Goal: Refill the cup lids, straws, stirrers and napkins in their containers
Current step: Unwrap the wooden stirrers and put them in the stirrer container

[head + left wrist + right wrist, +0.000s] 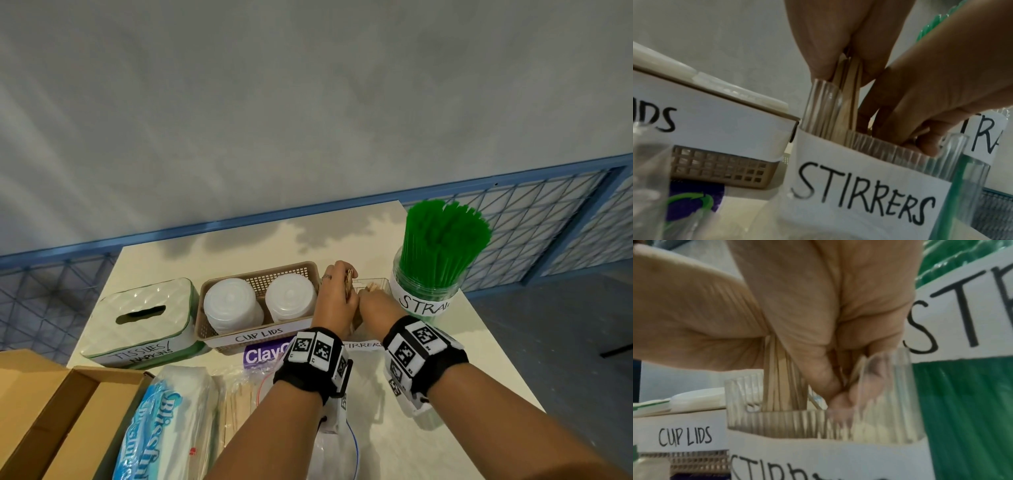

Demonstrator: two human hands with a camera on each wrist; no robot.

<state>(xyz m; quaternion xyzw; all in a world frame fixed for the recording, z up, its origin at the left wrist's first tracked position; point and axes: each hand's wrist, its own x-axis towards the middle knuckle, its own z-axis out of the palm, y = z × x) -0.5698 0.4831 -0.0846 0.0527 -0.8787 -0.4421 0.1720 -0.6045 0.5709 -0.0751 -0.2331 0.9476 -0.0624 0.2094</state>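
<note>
Both of your hands are at the stirrer container point(371, 286), the clear ribbed box between the lid basket and the straw jar. Your left hand point(334, 298) grips a bundle of wooden stirrers point(846, 84) from above, fingers and thumb closed round their upper part, and the lower ends stand inside the box at its 9 o'clock side. Your right hand point(376, 303) reaches down into the same box from 3 o'clock, fingers point(840, 399) curled and pinching a few more sticks against the clear wall. The white STIRRERS label point(863, 191) wraps the front of the box. Moving out, at 9 o'clock of your hands the brown cup lids basket point(260, 305) holds two stacks of white lids point(233, 305), touching the stirrer box. Further at 9 o'clock sits the tissue box point(147, 318) marked for tissues and napkins. At 3 o'clock the straw jar point(426, 291) stands just beside the stirrer box, packed with upright green straws point(442, 240). Down at 6 o'clock, near your forearms, lie a purple packet point(265, 354), a clear bag of spare stirrers point(236, 404), a blue-printed napkin pack point(164, 425) and an open cardboard box point(61, 414), all on the cream table point(479, 342).
</note>
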